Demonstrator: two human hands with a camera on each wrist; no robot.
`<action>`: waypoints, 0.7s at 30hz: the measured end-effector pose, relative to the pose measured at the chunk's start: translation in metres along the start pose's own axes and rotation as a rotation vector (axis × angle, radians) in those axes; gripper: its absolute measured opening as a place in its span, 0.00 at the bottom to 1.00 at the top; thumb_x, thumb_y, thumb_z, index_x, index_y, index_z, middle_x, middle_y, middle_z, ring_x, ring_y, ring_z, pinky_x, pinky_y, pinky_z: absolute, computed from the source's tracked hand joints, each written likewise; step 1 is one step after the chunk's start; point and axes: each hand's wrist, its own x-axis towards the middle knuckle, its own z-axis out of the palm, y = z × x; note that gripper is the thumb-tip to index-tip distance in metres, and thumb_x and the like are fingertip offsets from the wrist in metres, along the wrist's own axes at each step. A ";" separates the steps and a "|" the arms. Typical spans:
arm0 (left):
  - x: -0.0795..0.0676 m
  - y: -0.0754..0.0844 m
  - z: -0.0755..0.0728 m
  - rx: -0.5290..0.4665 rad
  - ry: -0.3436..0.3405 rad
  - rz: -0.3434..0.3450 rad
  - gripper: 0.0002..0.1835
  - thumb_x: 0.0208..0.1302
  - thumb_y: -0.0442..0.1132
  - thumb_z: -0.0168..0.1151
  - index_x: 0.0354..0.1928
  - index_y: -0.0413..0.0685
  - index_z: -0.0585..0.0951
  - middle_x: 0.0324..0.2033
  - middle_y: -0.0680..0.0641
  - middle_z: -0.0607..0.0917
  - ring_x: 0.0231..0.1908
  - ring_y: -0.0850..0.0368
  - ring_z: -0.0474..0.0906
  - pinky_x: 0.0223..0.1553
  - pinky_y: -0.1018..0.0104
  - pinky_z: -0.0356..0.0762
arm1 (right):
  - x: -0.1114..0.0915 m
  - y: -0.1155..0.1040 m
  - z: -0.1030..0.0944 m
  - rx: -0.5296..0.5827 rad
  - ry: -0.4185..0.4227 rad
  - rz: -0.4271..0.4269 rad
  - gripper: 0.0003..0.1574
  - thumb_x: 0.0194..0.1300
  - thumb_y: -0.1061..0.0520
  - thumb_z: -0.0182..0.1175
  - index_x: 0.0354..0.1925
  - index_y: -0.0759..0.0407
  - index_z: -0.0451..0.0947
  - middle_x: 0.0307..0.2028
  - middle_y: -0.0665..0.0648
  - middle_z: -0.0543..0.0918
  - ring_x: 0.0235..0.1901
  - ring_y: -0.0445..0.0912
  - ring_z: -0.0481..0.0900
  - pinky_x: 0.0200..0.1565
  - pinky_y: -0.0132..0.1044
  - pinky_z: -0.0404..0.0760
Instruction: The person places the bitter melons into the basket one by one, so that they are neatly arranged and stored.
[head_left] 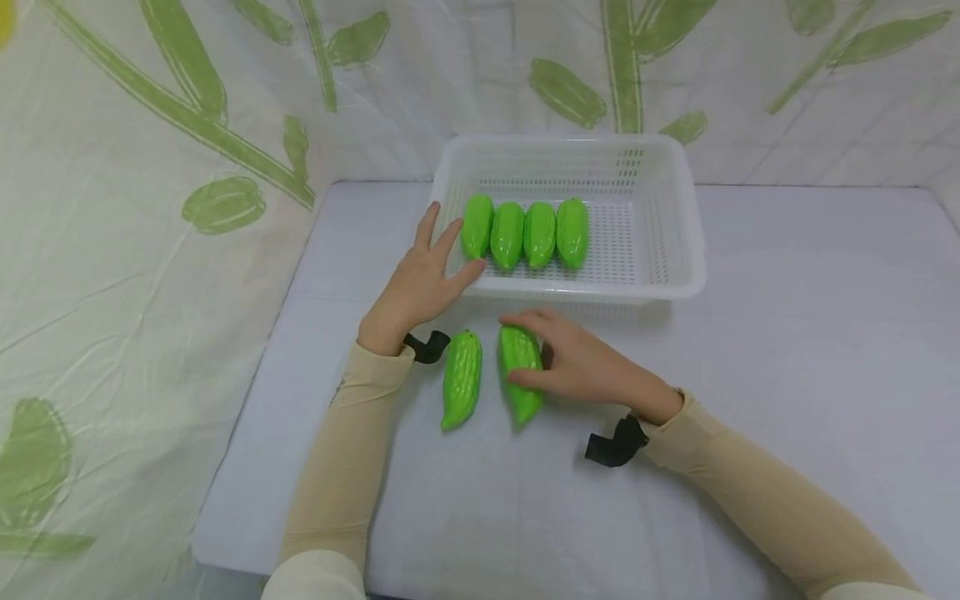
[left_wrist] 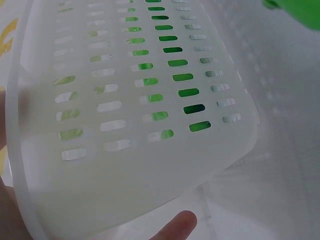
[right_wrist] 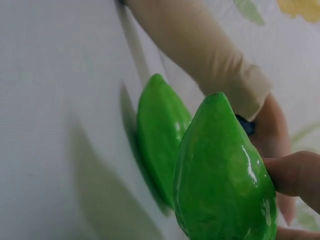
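Note:
My right hand (head_left: 573, 358) holds a glossy green bitter melon (head_left: 521, 362) between thumb and fingers, in front of the basket. In the right wrist view, this bitter melon (right_wrist: 225, 175) fills the lower middle, its shadow apart from it on the cloth. A second bitter melon (head_left: 462, 379) lies on the table to its left, nearest to my left forearm. My left hand (head_left: 420, 283) is at the front left corner of a white perforated basket (head_left: 570, 290), fingers spread and fairly straight. The left wrist view shows the basket's wall (left_wrist: 125, 175) close up, with a fingertip (left_wrist: 182, 222) beside its lower edge.
Several more bitter melons (head_left: 522, 235) lie side by side in the left part of the basket. A white cloth covers the table (head_left: 810, 333). Behind and to the left hangs a white curtain (head_left: 465, 75) with green leaf prints. Both wrists carry black mounts (head_left: 618, 442).

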 end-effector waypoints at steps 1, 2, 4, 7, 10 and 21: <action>0.000 0.000 0.000 0.001 0.000 0.000 0.46 0.77 0.66 0.49 0.85 0.51 0.50 0.84 0.51 0.30 0.76 0.32 0.59 0.74 0.38 0.62 | -0.001 0.000 -0.002 -0.001 0.005 -0.005 0.46 0.67 0.43 0.70 0.76 0.54 0.67 0.68 0.59 0.73 0.43 0.45 0.78 0.47 0.43 0.81; 0.000 0.000 0.000 0.000 0.000 0.000 0.46 0.77 0.67 0.49 0.85 0.51 0.50 0.84 0.51 0.30 0.76 0.32 0.59 0.74 0.38 0.62 | -0.001 -0.001 -0.004 0.009 0.007 -0.006 0.46 0.67 0.43 0.71 0.76 0.53 0.67 0.69 0.59 0.73 0.43 0.45 0.79 0.47 0.43 0.82; 0.000 0.000 0.000 0.001 0.000 0.001 0.46 0.76 0.67 0.49 0.85 0.51 0.50 0.84 0.51 0.30 0.77 0.32 0.59 0.74 0.38 0.62 | -0.002 -0.002 -0.008 0.031 0.005 -0.006 0.46 0.67 0.44 0.71 0.77 0.52 0.67 0.69 0.58 0.72 0.43 0.45 0.79 0.46 0.42 0.83; 0.000 0.000 0.000 -0.002 0.002 0.000 0.46 0.76 0.66 0.49 0.85 0.51 0.50 0.84 0.50 0.30 0.77 0.31 0.59 0.74 0.38 0.62 | -0.004 -0.004 -0.014 0.076 0.007 -0.004 0.46 0.67 0.45 0.71 0.77 0.50 0.66 0.69 0.57 0.72 0.43 0.46 0.80 0.45 0.42 0.84; 0.000 0.000 0.000 -0.002 0.004 0.001 0.45 0.77 0.66 0.49 0.84 0.50 0.51 0.84 0.50 0.30 0.77 0.31 0.58 0.74 0.38 0.62 | -0.006 -0.006 -0.019 0.096 0.008 -0.009 0.46 0.68 0.46 0.72 0.78 0.50 0.65 0.69 0.56 0.72 0.44 0.46 0.80 0.44 0.41 0.84; 0.001 0.000 0.000 0.002 0.004 0.005 0.46 0.77 0.66 0.49 0.84 0.49 0.51 0.84 0.50 0.31 0.77 0.31 0.58 0.74 0.38 0.62 | -0.012 -0.015 -0.032 0.153 0.004 -0.004 0.45 0.68 0.50 0.72 0.77 0.48 0.65 0.67 0.55 0.73 0.43 0.46 0.80 0.47 0.48 0.84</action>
